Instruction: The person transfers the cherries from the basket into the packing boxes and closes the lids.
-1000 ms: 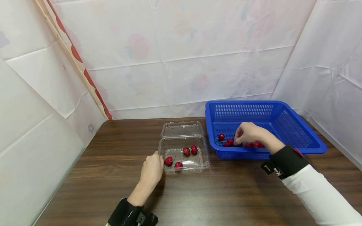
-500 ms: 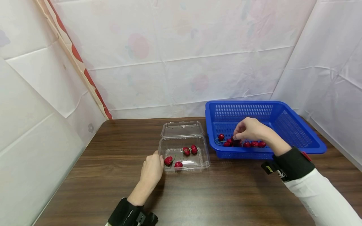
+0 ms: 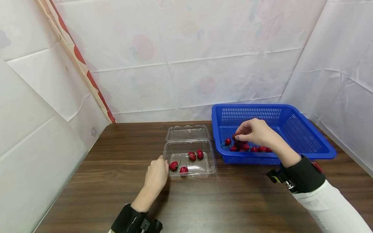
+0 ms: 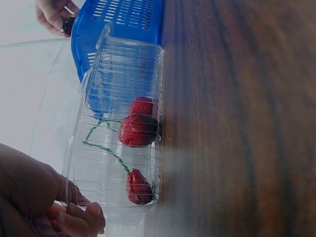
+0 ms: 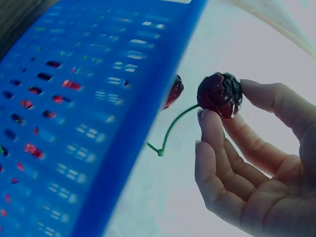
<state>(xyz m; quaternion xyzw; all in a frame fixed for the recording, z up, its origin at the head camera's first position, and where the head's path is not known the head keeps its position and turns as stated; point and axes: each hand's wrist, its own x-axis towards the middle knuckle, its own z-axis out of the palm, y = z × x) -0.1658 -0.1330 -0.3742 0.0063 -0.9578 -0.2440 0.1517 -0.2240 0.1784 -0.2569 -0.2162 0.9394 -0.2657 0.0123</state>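
Observation:
My right hand [image 3: 257,132] is raised over the front left of the blue basket [image 3: 303,131]. Thumb and fingertips pinch a dark red cherry [image 5: 219,95] above the rim. Its green stem [image 5: 170,131] bends down toward the basket, and a second cherry [image 5: 175,91] shows partly behind the rim. On the left, my left hand [image 3: 157,173] grips the near left edge of a clear plastic clamshell box [image 3: 207,166], with thumb and fingers at its rim. Several red cherries [image 3: 191,156] lie inside the box, some with green stems [image 4: 106,148].
More cherries [image 3: 262,149] lie along the basket's front wall. The box's lid [image 3: 187,133] stands open toward the back, with the basket close on its right. Both rest on a dark wood table [image 3: 131,145], enclosed by white patterned sheets [image 3: 175,64].
My right hand has risen from among the cherries in the basket and shifted left, lifting a cherry in its fingertips. My left hand and the box have stayed in place.

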